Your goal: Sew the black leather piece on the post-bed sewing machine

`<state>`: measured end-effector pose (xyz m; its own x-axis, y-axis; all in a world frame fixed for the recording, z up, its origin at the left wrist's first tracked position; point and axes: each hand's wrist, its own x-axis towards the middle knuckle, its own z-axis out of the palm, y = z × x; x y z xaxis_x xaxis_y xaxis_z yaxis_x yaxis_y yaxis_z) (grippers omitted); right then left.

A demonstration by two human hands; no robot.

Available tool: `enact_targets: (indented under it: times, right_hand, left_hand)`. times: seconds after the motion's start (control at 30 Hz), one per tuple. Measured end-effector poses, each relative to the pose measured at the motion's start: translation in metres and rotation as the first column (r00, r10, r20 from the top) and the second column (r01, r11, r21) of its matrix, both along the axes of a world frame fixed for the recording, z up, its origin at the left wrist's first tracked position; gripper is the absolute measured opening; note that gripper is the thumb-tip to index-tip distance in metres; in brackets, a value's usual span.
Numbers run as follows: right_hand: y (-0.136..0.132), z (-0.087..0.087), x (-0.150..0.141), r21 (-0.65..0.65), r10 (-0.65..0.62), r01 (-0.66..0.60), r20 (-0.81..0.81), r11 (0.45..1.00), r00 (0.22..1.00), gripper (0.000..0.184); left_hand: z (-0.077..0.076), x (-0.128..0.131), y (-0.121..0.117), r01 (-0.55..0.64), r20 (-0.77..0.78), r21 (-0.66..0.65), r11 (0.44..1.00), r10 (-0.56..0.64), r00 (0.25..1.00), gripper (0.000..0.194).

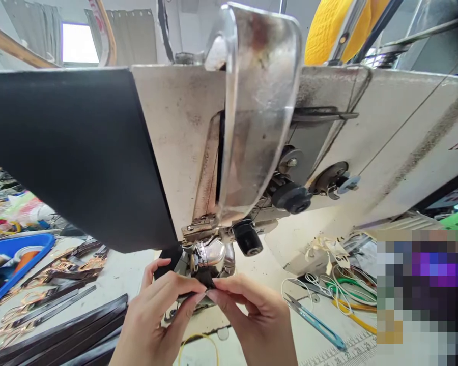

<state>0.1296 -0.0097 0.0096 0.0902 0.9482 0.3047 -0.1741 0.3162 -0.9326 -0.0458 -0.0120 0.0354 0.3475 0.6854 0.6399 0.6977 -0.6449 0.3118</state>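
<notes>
- Fingertips of both hands meet on a small black strap piece (203,281), pinched between them right under the machine's metal foot.
- Left hand (158,310): its grip is clenched on the near-left edge of the strap piece, thumb and forefinger pressed together, the other fingers curled above.
- Right hand (252,312): its grip pinches the same piece from the other side, fingertips touching those of the left hand.
- Just above the grip sits the shiny presser foot assembly (209,256) of the sewing machine (366,142); the strap piece touches its underside.
- Higher above the grip a clear, stained plastic guard (259,112) hangs in front of the machine head, with two black knobs (292,197) just to its right.
- Left of and above the grip a broad black sheet (72,152) juts out from the machine.
- Below the grip, on the tabletop (130,269), a thin yellow loop (198,343) lies between the wrists.
- Right of the grip lie blue-handled thread snips (315,321), then a tangle of white, green and yellow cords (343,295), and a ruler edge (347,351) near the bottom.
- Left of the grip lie dark straps (72,330) and copper-coloured metal fittings (61,269), well apart from the hands.
- Farthest left stands a blue tray (23,244).
</notes>
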Motion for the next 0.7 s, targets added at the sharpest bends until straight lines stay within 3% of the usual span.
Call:
enact_targets:
  times: [0.33, 0.53, 0.7]
  right_hand:
    - [0.003, 0.008, 0.006, -0.047, 0.124, -0.124, -0.003, 0.991, 0.992, 0.010]
    - [0.005, 0.001, 0.007, -0.029, 0.211, -0.213, -0.066, 0.977, 0.975, 0.022]
    - [0.007, 0.002, 0.005, -0.051, 0.206, -0.219, -0.181, 0.974, 0.962, 0.014]
  left_hand:
    - [0.012, 0.001, 0.000, 0.042, 0.018, -0.082, 0.996, -0.040, 0.999, 0.021]
    - [0.011, 0.002, 0.004, 0.165, -0.043, -0.049, 0.985, -0.167, 0.985, 0.025]
    - [0.003, 0.005, 0.004, 0.099, 0.011, 0.069, 0.993, -0.100, 0.995, 0.022]
